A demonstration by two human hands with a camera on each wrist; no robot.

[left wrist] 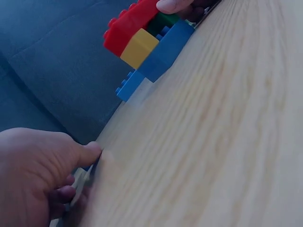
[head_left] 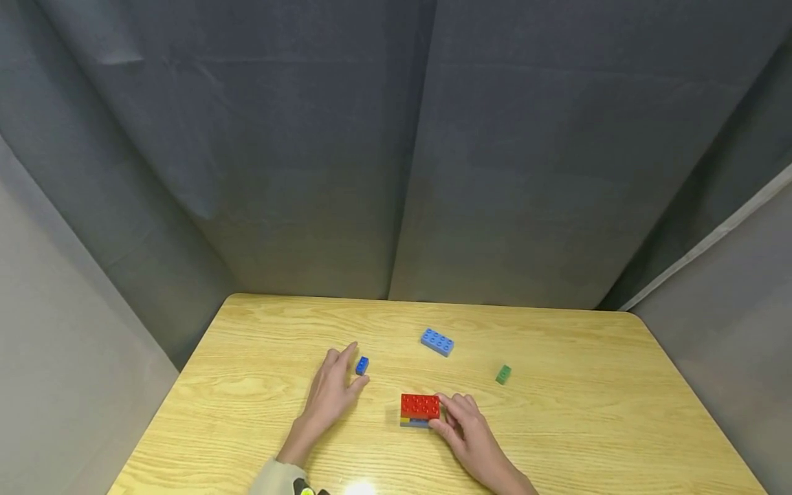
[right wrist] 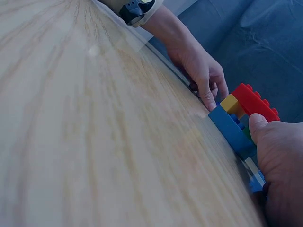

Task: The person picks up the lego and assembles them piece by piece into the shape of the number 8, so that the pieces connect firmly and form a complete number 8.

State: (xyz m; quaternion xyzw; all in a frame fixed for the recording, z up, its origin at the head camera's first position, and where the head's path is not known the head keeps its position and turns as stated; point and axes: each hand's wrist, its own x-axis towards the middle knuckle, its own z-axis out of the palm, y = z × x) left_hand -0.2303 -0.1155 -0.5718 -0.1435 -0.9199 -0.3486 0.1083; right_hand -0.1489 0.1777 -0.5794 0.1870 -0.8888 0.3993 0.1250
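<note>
On the table, a small stack of toy building bricks has a red brick (head_left: 419, 404) on top, a yellow brick (left wrist: 139, 49) and a green brick (left wrist: 162, 21) in the middle layer, and a blue brick (right wrist: 230, 130) as base. My right hand (head_left: 469, 440) grips this stack at its right end, thumb on the near side. My left hand (head_left: 333, 392) is to the left, fingers extended and thumb apart. Between its thumb and index finger lies a small blue brick (head_left: 361, 366), apparently untouched. In the left wrist view my left hand (left wrist: 38, 165) mostly hides that brick.
A larger light-blue brick (head_left: 437, 342) lies farther back on the wooden table (head_left: 266, 344). Beyond the right hand lies a small green two-stud brick (head_left: 504, 375). Grey curtains (head_left: 309, 172) hang behind the table's far edge.
</note>
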